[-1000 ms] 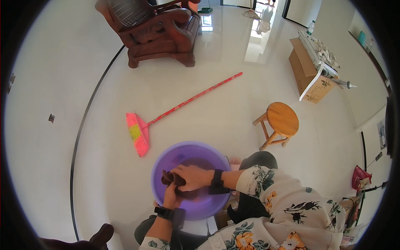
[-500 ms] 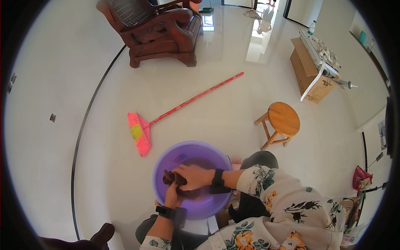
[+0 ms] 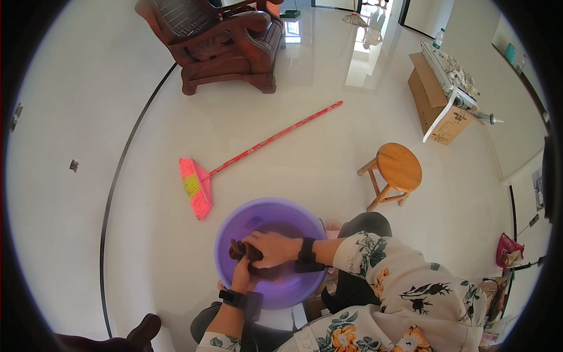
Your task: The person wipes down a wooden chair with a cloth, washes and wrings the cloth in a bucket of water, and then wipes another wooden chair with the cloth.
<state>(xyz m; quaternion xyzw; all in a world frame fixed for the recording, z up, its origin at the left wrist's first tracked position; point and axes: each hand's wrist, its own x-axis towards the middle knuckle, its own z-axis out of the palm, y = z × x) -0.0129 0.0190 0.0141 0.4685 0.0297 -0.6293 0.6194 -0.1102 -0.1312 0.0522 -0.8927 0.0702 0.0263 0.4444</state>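
A purple basin [image 3: 275, 205] with murky water in it stands on the floor in front of my knees. Over the basin a bunched dark brown cloth [image 3: 239, 249] is gripped in both my hands. My right hand [image 3: 272, 246] reaches in from the right and closes over the top of the cloth. Below it, my left hand [image 3: 241, 274] is wrapped round the cloth's lower part, with some fingers hidden. More of the dark cloth hangs under the right hand, partly hidden by it.
A pink and yellow broom [image 3: 202, 189] with a red handle lies beyond the basin. To the right are a round wooden stool [image 3: 400, 167] and a filled cardboard box [image 3: 448, 126]. A carved wooden armchair [image 3: 226, 61] stands at the back left.
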